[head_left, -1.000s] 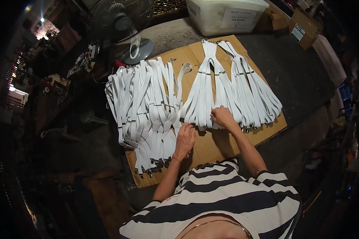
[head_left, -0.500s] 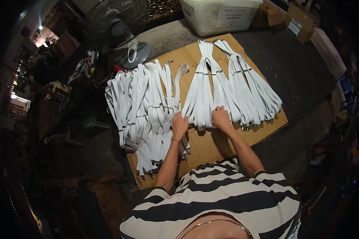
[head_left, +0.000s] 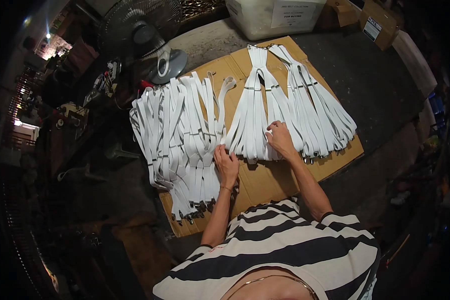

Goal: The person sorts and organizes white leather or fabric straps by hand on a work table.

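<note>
My right hand [head_left: 281, 138] is hovering on or just over the near part of the middle bundle [head_left: 251, 120], its fingers curling in towards the thumb; I cannot tell whether they are pinching a strap. My left hand [head_left: 227, 166] is lying between that bundle's near left corner and the left pile [head_left: 177, 130], fingers loosely bending and the thumb standing a little apart; whether it is gripping anything I cannot tell.

The white straps are all lying on the cardboard [head_left: 257, 186], which is covering part of the dark counter [head_left: 375, 90]. The middle bundle is pointing its narrow end almost straight away from me, its long axis running from far to near, and it is splitting and fanning wide towards my hands. Just right of it, the right bundle [head_left: 321, 115] is slanting, its narrow end pointing away and leftward, its broad end spreading near and rightward. The left pile is running mostly far to near, some straps crossing, with metal clips [head_left: 202, 205] gathering at its near end.
</note>
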`<state>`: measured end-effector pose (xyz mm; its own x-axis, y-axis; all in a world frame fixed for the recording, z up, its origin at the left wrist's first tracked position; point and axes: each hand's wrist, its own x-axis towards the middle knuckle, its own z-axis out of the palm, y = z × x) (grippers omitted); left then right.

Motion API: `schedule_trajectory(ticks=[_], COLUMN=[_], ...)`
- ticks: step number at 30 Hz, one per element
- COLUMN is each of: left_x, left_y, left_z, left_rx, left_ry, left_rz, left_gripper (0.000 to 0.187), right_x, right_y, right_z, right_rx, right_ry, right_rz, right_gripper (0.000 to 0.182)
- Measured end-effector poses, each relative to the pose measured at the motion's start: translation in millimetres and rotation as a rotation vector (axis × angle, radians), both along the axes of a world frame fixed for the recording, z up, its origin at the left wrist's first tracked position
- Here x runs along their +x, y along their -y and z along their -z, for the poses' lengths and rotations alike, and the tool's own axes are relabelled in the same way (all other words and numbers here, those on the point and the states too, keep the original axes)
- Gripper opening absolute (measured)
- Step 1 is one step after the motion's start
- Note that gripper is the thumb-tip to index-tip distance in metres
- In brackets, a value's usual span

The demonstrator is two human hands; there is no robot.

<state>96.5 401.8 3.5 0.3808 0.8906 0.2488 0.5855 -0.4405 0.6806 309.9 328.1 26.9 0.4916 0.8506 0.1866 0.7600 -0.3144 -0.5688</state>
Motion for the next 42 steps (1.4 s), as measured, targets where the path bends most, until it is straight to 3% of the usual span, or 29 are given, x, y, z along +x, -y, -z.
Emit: schedule_trajectory(ticks=[3,10,12,16,19,21,23,26,34,42], left_x=[7.1,88.5,125.0,204.1,254.6,277.4,287.2,295.1,295.4,279.8], left_y=[-2.9,-70.7,-99.6,-154.9,-183.8,-191.2,-189.2,-183.1,-181.4,-190.9], left_z=[-8.7,-14.9,-16.1,11.6,24.9,24.9,30.2,21.3,28.8,38.7], left_rx=[0.017,0.095,0.082,0.032,-0.19,-0.221,-0.26,-0.217,-0.02,-0.015], left_ry=[0.055,0.088,0.073,-0.016,-0.119,-0.128,-0.184,-0.299,-0.364,-0.341], left_rz=[0.01,0.21,0.259,0.366,0.366,0.324,0.25,0.16,0.122,0.116], left_gripper=[0.029,0.03,0.036,0.055,0.075,0.077,0.08,0.077,0.064,0.064], right_x=[30.5,116.3,140.1,176.4,196.1,206.8,199.2,187.6,179.6,176.9], right_y=[-16.0,-84.0,-111.4,-163.6,-192.2,-208.0,-215.4,-215.1,-209.9,-223.7], right_z=[-8.0,9.4,13.7,26.4,38.4,55.7,57.8,43.5,38.9,62.2], right_rx=[0.001,0.056,0.038,0.103,-0.056,-0.106,-0.313,-0.335,-0.188,-0.175], right_ry=[-0.027,-0.124,-0.24,-0.174,-0.186,-0.204,-0.235,-0.284,-0.197,-0.203], right_rz=[0.032,0.134,0.188,0.205,0.183,0.173,0.178,0.288,0.219,0.16], right_gripper=[0.023,0.034,0.038,0.054,0.077,0.083,0.092,0.091,0.063,0.068])
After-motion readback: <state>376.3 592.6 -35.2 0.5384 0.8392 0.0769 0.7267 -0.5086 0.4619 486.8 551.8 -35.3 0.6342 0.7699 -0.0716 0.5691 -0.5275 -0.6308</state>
